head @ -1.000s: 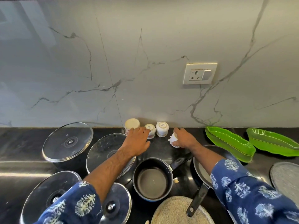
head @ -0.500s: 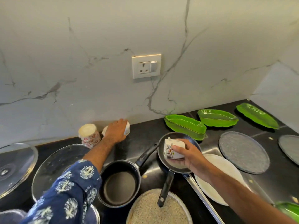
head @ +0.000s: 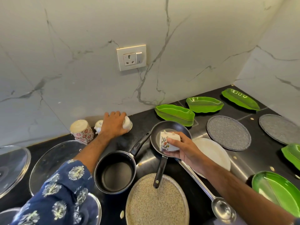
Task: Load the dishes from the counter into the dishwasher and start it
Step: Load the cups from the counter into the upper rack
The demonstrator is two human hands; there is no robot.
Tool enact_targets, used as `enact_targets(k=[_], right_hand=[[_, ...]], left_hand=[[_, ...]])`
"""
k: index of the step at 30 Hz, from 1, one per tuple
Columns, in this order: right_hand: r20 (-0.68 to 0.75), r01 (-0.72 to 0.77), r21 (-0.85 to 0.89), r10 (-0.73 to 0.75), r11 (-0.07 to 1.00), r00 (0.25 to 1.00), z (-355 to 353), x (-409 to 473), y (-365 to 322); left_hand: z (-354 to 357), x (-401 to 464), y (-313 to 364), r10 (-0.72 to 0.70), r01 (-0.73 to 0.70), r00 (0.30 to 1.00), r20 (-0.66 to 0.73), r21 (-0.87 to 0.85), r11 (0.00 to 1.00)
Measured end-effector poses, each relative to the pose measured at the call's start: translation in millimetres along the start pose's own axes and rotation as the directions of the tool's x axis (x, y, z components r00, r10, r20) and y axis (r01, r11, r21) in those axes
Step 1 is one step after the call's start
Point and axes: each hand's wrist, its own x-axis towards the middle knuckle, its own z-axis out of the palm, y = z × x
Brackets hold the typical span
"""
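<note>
The right hand [head: 183, 150] is carrying a small flowered cup [head: 168, 142] over the frying pan [head: 170, 135], its grip closed round the cup's sides with thumb beneath, likely so it can travel to the dishwasher, which is out of view. The left hand [head: 114, 125] is reaching to the wall edge of the table [head: 203, 184], fingers curling over a white cup [head: 128, 125] standing upside down there, probably to take a second cup in one trip. A red-patterned cup [head: 82, 131] and another small cup [head: 99, 125] are waiting just beside it.
</note>
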Motion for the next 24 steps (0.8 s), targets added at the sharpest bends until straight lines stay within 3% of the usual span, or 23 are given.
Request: enact_targets(k=[2,3,6,9,14,17,24], right_hand=[[-0.027,0.026,0.038,-0.025,0.999,0.999,4,-9,1],[-0.047,0.042,0.058,-0.04,0.997,0.998,6,-18,1],[-0.084,0.063,0.122,-0.053,0.991,0.995,5,-53,7],[-0.066,0.1,0.244,-0.087,0.965,0.994,-8,-102,21],[-0.162,0.163,0.354,-0.111,0.921,0.98,-36,-195,61],[-0.267,0.213,0.345,-0.122,0.914,0.956,-53,-262,91],[-0.582,0.406,0.383,-0.124,0.83,0.804,-86,-444,171]], left_hand=[[-19,-11,9,-0.063,0.029,0.99,-0.127,-0.252,0.967],[-31,-19,17,-0.112,0.033,0.981,-0.159,-0.432,0.901],[-63,-52,47,-0.207,0.067,0.978,-0.029,-0.895,0.44],[-80,-101,89,-0.076,0.127,0.99,0.121,-0.988,0.083],[-79,-179,165,0.282,0.251,0.942,0.182,-0.94,-0.233],[-79,-217,213,0.463,0.361,0.859,0.216,-0.899,-0.25],[-87,-298,331,0.732,0.384,0.638,0.237,-0.923,-0.035]])
